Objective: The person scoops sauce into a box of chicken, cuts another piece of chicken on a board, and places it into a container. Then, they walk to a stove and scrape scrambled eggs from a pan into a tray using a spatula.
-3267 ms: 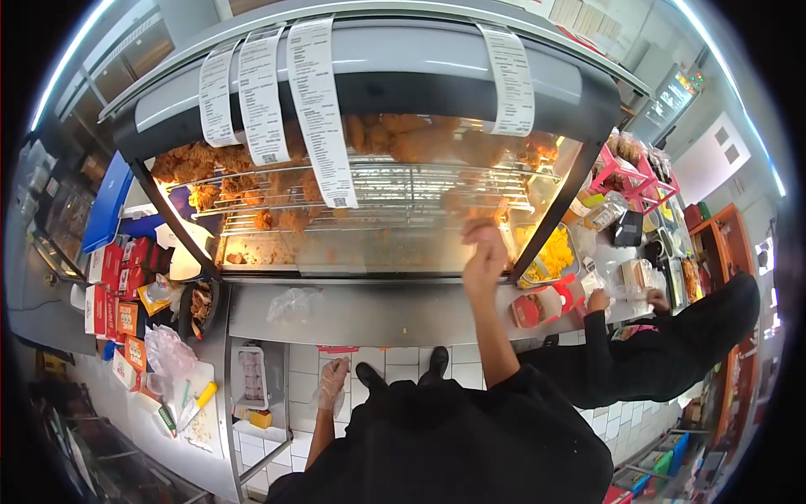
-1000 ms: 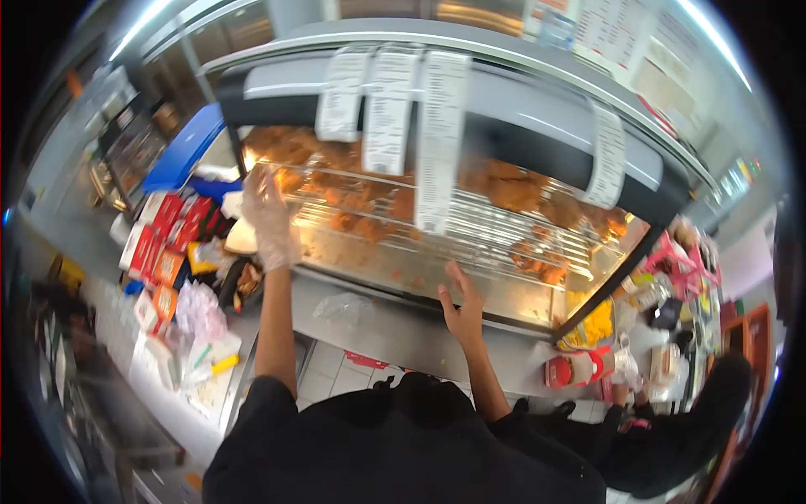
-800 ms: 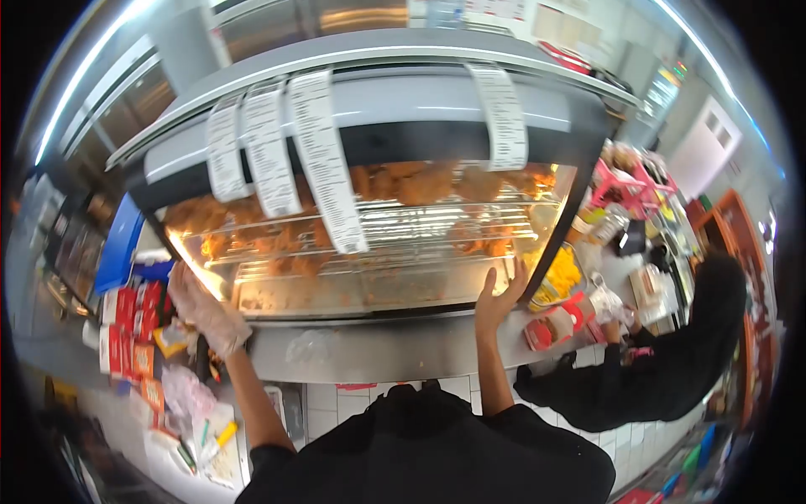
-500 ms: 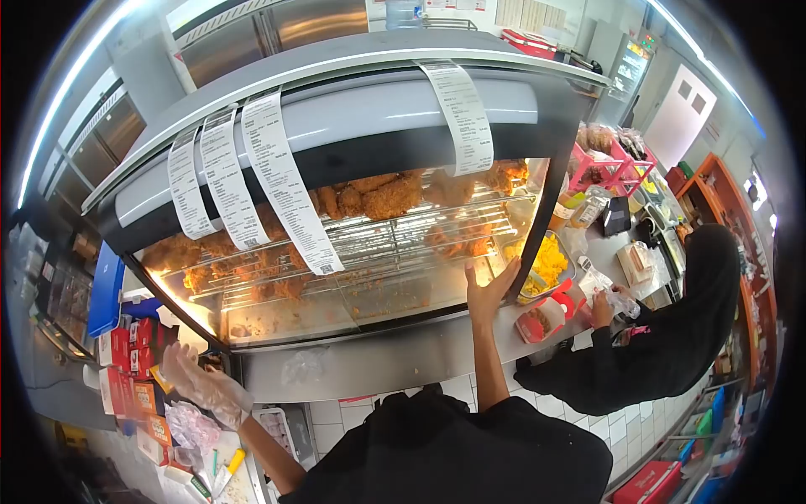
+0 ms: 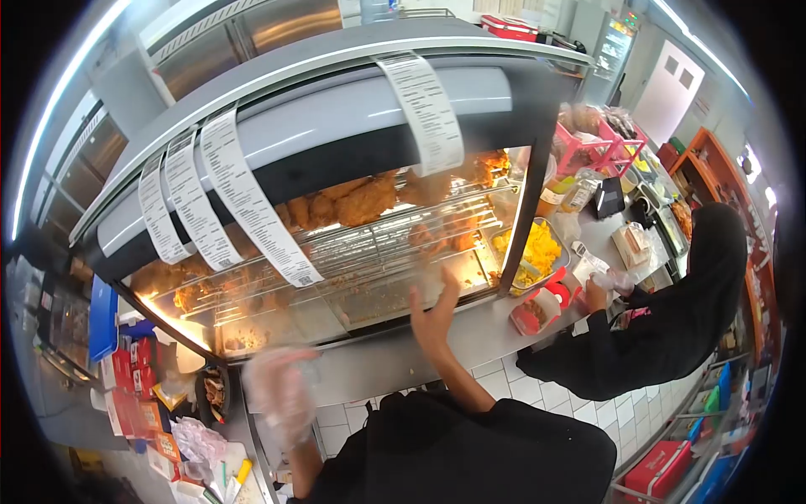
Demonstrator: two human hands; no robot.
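My right hand, bare with fingers spread, is raised in front of the lower glass of a heated display cabinet. Nothing shows in that hand. My left hand wears a clear plastic glove and is smeared by motion over the steel counter, near the cabinet's lower left. I cannot tell what its fingers hold. Inside the cabinet, fried chicken lies on wire racks, with crumbs on the tray beneath. Printed receipts hang down the cabinet's front.
At the right, a co-worker in black works beside a red food box and a tray of yellow food. To the left stand red boxes, a crumpled plastic bag and a yellow-handled knife. Pink baskets hold packed goods.
My left hand has swung right from beside the stacked boxes to the counter in front of the cabinet. My right hand has shifted left, away from the cabinet's right edge. The view has shifted slightly.
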